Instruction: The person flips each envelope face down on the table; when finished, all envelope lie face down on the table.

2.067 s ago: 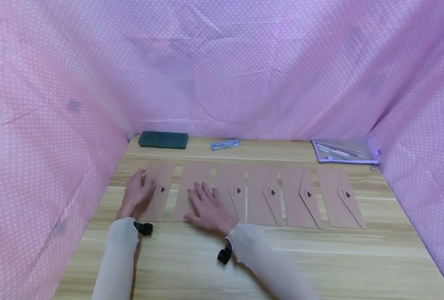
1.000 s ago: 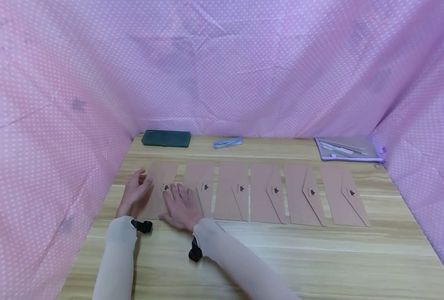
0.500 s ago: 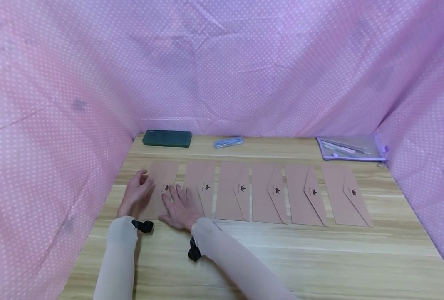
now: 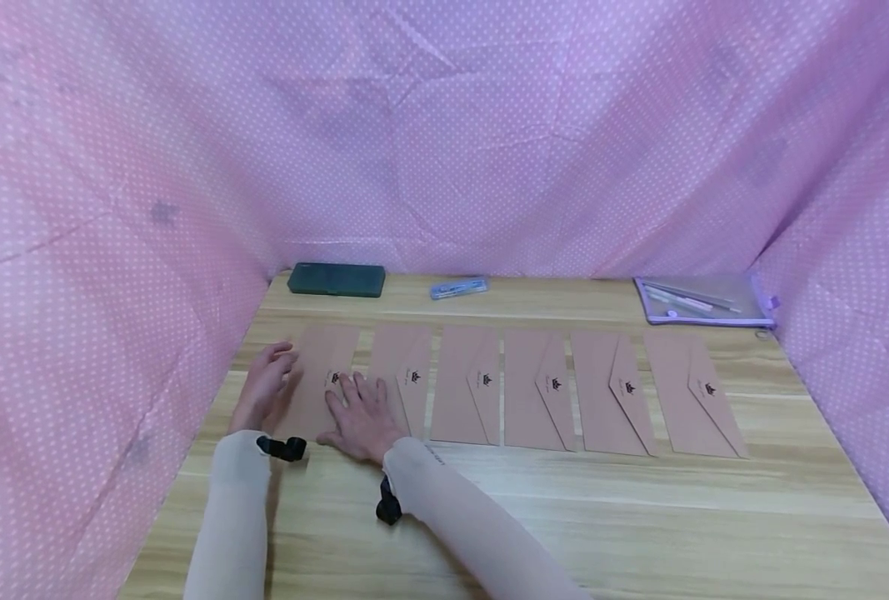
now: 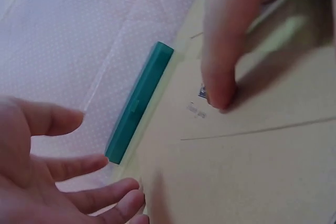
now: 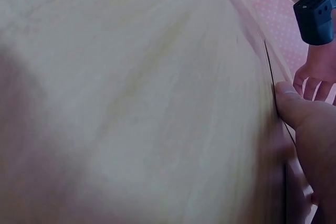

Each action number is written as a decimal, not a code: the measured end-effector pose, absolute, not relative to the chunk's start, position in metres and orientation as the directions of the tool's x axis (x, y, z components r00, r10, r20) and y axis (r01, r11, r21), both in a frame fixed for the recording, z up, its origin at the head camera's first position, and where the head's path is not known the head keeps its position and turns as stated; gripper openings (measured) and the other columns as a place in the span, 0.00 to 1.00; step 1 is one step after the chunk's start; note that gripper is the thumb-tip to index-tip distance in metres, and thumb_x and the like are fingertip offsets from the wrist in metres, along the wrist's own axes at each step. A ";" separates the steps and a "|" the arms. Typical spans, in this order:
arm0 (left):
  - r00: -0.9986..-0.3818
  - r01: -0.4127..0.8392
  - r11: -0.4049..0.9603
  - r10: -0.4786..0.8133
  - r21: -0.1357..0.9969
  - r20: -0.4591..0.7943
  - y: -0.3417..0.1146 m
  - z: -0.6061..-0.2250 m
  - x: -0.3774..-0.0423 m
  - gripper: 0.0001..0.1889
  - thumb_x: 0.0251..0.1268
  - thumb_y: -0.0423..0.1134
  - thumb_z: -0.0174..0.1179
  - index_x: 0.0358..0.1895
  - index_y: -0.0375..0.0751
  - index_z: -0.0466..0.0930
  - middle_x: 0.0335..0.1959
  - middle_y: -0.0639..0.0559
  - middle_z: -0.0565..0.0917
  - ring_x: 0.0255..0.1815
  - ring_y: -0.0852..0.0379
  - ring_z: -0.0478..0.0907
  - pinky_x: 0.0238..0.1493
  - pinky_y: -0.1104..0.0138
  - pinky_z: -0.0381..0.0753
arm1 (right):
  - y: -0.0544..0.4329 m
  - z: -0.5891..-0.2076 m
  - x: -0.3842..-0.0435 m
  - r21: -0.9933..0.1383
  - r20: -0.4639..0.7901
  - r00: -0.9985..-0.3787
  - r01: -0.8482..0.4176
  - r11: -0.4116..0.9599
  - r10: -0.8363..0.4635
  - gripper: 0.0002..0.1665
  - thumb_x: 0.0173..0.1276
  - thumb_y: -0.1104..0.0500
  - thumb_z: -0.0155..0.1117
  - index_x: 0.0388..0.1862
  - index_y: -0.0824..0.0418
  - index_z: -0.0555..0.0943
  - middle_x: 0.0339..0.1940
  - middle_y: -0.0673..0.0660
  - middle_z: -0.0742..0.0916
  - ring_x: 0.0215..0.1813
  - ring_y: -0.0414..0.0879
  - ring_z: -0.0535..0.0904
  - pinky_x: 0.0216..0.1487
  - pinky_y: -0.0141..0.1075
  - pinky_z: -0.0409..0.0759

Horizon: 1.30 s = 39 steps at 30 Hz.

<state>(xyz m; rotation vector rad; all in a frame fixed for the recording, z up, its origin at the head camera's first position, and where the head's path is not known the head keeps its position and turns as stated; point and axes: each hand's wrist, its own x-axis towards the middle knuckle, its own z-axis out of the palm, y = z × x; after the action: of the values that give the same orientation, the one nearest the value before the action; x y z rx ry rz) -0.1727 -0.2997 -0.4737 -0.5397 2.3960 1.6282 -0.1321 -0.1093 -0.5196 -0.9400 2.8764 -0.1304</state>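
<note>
from the head view: a row of six brown envelopes [image 4: 531, 400] flat across the wooden table [image 4: 564, 533], side by side with narrow gaps. at the left end, the leftmost envelope [image 4: 322, 350] between both hands. left hand [image 4: 266, 383] next to its outer long edge, fingers loosely bent, gripping nothing. right hand [image 4: 363, 421] palm down, fingers spread, across its lower right part and the gap before the second envelope [image 4: 394, 350]; nothing clamped there either. behind the row, a green case [image 4: 337, 280], a small blue packet [image 4: 458, 288] and a zip pouch [image 4: 710, 322] with pens [image 4: 684, 297] inside. by the look of things, lining-up nearly done: five placed and untended, perhaps only some squaring of the leftmost envelope left.

from the left wrist view: left fingers apart, close to the envelope's edge, contact impossible to tell; right fingertip down by the crown print [image 5: 202, 91], partly over it.

from the right wrist view: mostly blurred tabletop; right thumb [image 6: 291, 106] beside a dark edge line, left fingers beyond, under a black wrist camera [image 6: 315, 17].
</note>
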 end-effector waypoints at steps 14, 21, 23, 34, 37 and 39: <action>-0.828 -0.474 -0.294 -0.171 0.830 -0.534 -0.314 -0.466 -0.166 0.13 0.74 0.48 0.54 0.53 0.47 0.70 0.33 0.58 0.85 0.38 0.60 0.75 0.41 0.72 0.74 | -0.107 -0.521 -0.131 -0.163 -0.073 -0.791 -0.592 0.790 -0.608 0.46 0.69 0.23 0.42 0.80 0.42 0.57 0.85 0.53 0.56 0.84 0.53 0.52 0.78 0.59 0.57; -0.852 -0.493 -0.210 -0.076 0.844 -0.517 -0.316 -0.457 -0.163 0.12 0.76 0.54 0.48 0.48 0.53 0.74 0.31 0.61 0.88 0.39 0.62 0.79 0.47 0.69 0.78 | -0.106 -0.518 -0.135 -0.239 -0.083 -0.792 -0.573 0.784 -0.604 0.44 0.70 0.26 0.48 0.79 0.45 0.59 0.84 0.54 0.58 0.84 0.53 0.53 0.79 0.58 0.57; -0.854 -0.494 -0.213 -0.064 0.843 -0.517 -0.315 -0.455 -0.162 0.13 0.76 0.54 0.47 0.44 0.54 0.77 0.32 0.62 0.87 0.40 0.62 0.79 0.49 0.68 0.78 | -0.106 -0.517 -0.135 -0.261 -0.084 -0.790 -0.570 0.779 -0.607 0.44 0.71 0.27 0.48 0.78 0.46 0.60 0.84 0.55 0.59 0.84 0.53 0.53 0.79 0.57 0.58; -0.950 -0.306 -0.108 -0.026 0.946 -0.310 -0.313 -0.444 -0.158 0.10 0.81 0.51 0.39 0.51 0.56 0.67 0.32 0.67 0.88 0.39 0.70 0.84 0.46 0.74 0.79 | -0.105 -0.507 -0.140 -0.408 -0.092 -0.790 -0.525 0.747 -0.606 0.46 0.72 0.28 0.49 0.80 0.49 0.57 0.83 0.56 0.59 0.83 0.50 0.57 0.80 0.54 0.58; -0.953 -0.297 -0.116 -0.019 0.948 -0.301 -0.311 -0.440 -0.158 0.10 0.81 0.52 0.39 0.50 0.57 0.67 0.33 0.66 0.88 0.39 0.69 0.84 0.45 0.74 0.79 | -0.104 -0.502 -0.141 -0.480 -0.097 -0.789 -0.498 0.723 -0.607 0.49 0.72 0.28 0.48 0.82 0.50 0.51 0.84 0.57 0.57 0.83 0.50 0.56 0.80 0.55 0.58; -0.956 -0.289 -0.120 -0.014 0.950 -0.293 -0.309 -0.437 -0.157 0.10 0.81 0.52 0.39 0.50 0.58 0.69 0.33 0.66 0.88 0.40 0.69 0.84 0.45 0.75 0.79 | -0.103 -0.497 -0.142 -0.527 -0.096 -0.786 -0.480 0.701 -0.610 0.51 0.72 0.28 0.46 0.83 0.50 0.46 0.84 0.57 0.55 0.83 0.50 0.56 0.80 0.56 0.58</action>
<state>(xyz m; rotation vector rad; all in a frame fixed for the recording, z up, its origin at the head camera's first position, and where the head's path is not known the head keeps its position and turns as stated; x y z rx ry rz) -0.1571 -0.3090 -0.4375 -0.3419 1.9493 2.1945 -0.1417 -0.1028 -0.4972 -0.8664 2.6471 -0.7118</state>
